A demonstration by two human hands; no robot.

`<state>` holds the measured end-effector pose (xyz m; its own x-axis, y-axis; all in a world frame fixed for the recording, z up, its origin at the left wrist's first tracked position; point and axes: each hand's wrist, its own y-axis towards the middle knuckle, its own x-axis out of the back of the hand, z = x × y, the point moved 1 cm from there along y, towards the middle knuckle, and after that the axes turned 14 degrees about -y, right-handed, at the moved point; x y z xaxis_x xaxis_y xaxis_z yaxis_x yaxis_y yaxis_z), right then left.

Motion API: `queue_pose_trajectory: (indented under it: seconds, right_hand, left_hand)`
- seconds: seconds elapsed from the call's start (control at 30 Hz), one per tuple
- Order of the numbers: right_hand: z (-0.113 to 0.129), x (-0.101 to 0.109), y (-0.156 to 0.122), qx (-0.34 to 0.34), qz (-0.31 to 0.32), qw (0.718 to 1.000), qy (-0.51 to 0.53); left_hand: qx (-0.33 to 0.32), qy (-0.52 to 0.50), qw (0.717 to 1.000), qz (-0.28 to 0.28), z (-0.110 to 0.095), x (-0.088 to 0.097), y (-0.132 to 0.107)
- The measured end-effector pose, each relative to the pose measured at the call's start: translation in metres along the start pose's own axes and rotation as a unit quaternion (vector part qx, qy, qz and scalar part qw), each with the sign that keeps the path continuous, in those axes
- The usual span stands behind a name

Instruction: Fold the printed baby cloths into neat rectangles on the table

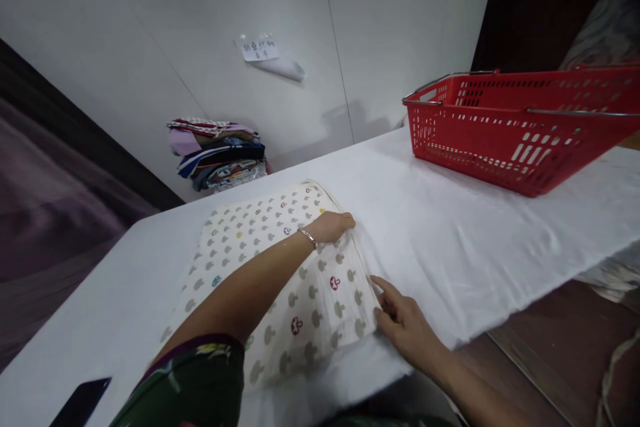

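A cream cloth printed with grey and a few coloured mushrooms lies folded in layers on the white-covered table. My left hand, with a silver bracelet at its wrist, reaches across the cloth and closes on its right edge near the far end. Nearer to me, my right hand is beside the same edge by the near right corner. Its index finger and thumb are apart, their tips against the edge, and the other fingers curl inward. My left forearm hides part of the printed cloth.
A red plastic basket with metal handles stands on the tabletop at the right. Several folded fabrics are stacked by the wall at the back left. A dark flat object lies at the near left. A paper label hangs on the wall.
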<state>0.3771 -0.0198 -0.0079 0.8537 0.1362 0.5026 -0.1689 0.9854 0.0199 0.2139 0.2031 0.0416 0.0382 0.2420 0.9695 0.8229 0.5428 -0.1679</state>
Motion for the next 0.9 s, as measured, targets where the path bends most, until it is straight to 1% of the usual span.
queue_pose_trajectory:
  seconds: [0.17,0.27,0.47,0.57,0.67,0.73,0.77,0.83,0.9]
  right_hand:
    - [0.001,0.002,0.001,0.005,-0.002,1.000,-0.015]
    - [0.002,0.002,0.002,0.001,-0.002,1.000,-0.020]
    - [0.005,0.002,0.001,-0.003,0.000,0.999,-0.050]
    - [0.010,0.008,0.002,0.011,0.019,0.993,-0.116]
    - [0.014,0.021,0.013,0.025,0.002,0.972,-0.232]
    - [0.015,0.030,0.030,0.019,-0.012,0.958,-0.287]
    - [0.014,0.033,0.040,0.011,-0.010,0.955,-0.297]
    - [0.013,0.037,0.064,-0.006,0.011,0.956,-0.293]
    - [0.012,0.037,0.088,-0.017,0.034,0.956,-0.289]
  left_hand:
    - [-0.027,-0.007,0.999,0.022,-0.007,-0.002,-0.008]
    - [-0.025,-0.001,0.999,0.023,-0.011,0.000,-0.010]
    - [-0.034,0.080,0.996,0.036,-0.018,0.005,-0.012]
    - [-0.027,0.084,0.996,0.031,-0.019,0.006,-0.015]
    - [-0.010,0.031,0.999,-0.015,-0.022,0.004,-0.019]
    - [0.028,-0.017,0.997,-0.063,-0.027,0.002,-0.021]
    - [0.062,-0.041,0.993,-0.087,-0.031,0.000,-0.021]
    - [0.150,-0.089,0.976,-0.127,-0.040,-0.003,-0.021]
    - [0.243,-0.134,0.950,-0.143,-0.048,-0.007,-0.020]
